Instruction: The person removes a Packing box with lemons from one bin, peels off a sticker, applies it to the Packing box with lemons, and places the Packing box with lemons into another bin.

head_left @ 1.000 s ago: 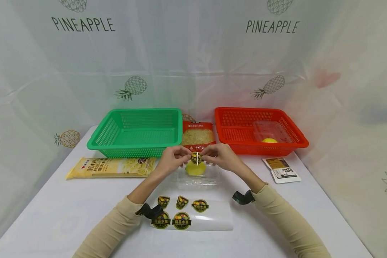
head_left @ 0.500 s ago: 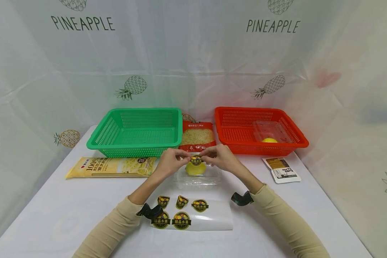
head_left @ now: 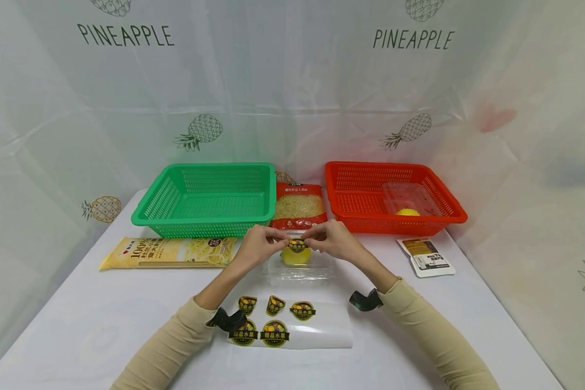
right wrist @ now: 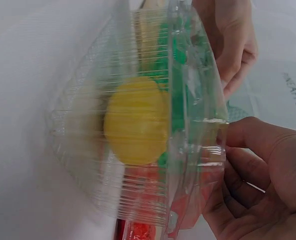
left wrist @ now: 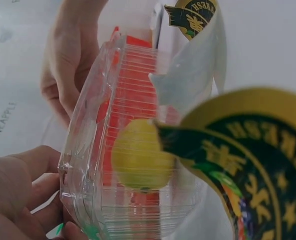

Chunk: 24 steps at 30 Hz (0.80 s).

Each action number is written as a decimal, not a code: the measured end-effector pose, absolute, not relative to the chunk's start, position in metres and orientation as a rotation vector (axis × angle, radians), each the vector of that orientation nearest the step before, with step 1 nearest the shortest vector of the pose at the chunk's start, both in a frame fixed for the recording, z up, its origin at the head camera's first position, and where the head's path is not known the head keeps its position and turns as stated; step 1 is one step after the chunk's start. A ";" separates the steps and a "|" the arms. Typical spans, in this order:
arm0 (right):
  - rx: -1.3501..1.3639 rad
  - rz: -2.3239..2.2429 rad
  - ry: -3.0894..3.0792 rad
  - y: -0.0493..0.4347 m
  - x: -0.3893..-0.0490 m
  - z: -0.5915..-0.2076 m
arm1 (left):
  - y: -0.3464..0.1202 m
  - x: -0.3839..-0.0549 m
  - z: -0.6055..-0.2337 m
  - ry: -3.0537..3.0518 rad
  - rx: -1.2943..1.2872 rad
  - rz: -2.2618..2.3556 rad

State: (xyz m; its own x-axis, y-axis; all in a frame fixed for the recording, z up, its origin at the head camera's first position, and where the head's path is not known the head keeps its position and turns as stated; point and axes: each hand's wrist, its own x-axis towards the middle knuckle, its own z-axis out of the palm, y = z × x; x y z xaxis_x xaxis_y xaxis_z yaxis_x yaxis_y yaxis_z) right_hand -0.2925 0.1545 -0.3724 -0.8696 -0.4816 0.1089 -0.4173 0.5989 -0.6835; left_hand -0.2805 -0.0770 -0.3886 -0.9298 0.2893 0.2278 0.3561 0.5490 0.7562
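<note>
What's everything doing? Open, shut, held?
Left hand: pinching sticker
Right hand: pinching sticker
Sticker: held; can't tell if stuck
Front box: looks shut
Front fruit: inside front box
Sheet: lying down, five stickers showing
Green basket: upright, open-topped
Red basket: upright, holding second box
Yellow bag: lying flat
Red bag: looks filled
Pouch: lying flat

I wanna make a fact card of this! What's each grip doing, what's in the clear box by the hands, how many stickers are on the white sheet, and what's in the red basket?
Left grip: pinching one end of a loose sticker
Right grip: pinching its other end
Clear box: has a yellow fruit inside
Sticker touching the lid: can't tell
White sheet: five stickers showing
Red basket: holds a second clear box and something yellow
</note>
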 end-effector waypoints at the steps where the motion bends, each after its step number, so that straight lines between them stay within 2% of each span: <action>1: -0.768 -1.133 2.728 0.154 -0.293 -0.373 | -0.077 -0.280 -0.389 -2.697 -0.562 -1.343; 24: -0.750 -1.128 2.733 0.153 -0.294 -0.373 | -0.077 -0.279 -0.389 -2.696 -0.612 -1.276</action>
